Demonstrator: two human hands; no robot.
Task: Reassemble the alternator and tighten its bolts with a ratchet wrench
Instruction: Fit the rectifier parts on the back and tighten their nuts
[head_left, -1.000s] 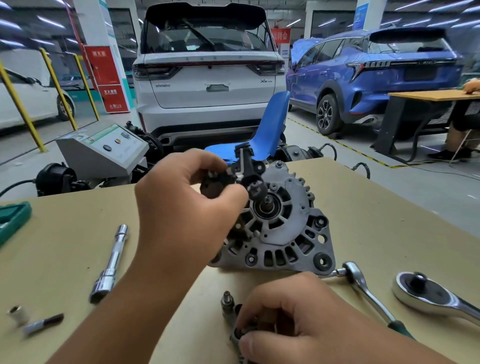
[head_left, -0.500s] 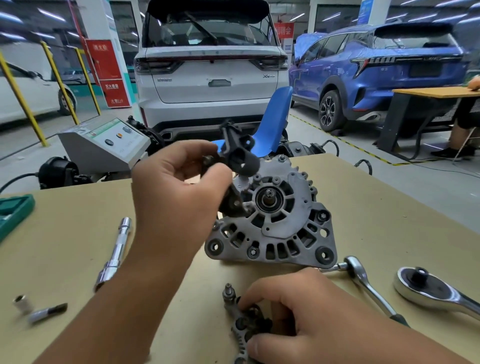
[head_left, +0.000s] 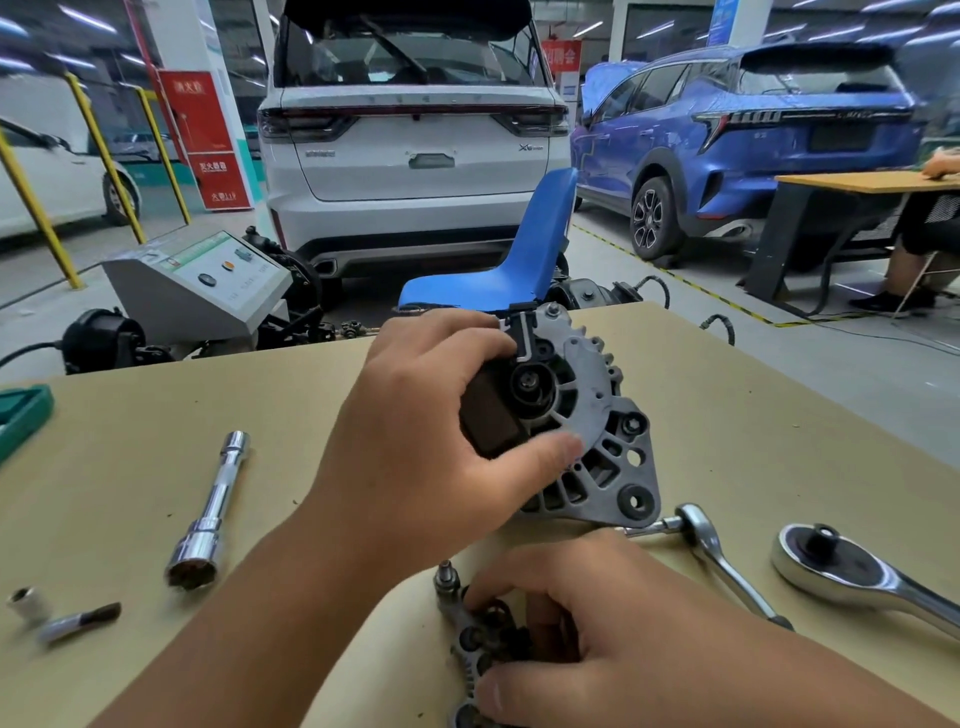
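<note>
At the bench's (head_left: 753, 395) left edge a green tray (head_left: 21, 418) pokes into view. Near the front left corner lie a small socket (head_left: 26, 604) and a short bit (head_left: 78, 622), just beside each other. Further in, a long chrome socket extension (head_left: 212, 512) lies pointing away from the front edge. In the middle the left hand (head_left: 431, 441) grasps a black part (head_left: 496, 410), fingers over its top and thumb under it, holding it against the face of the grey alternator (head_left: 597, 415), which stands tilted on the bench. At the front edge the right hand (head_left: 613, 623) has its fingers curled over a dark metal piece (head_left: 475, 644) with a stud (head_left: 447, 574) at its far end. Right of the alternator a slim ratchet wrench (head_left: 722, 556) lies touching its lower corner, and a larger ratchet wrench (head_left: 852, 579) lies towards the right edge.
</note>
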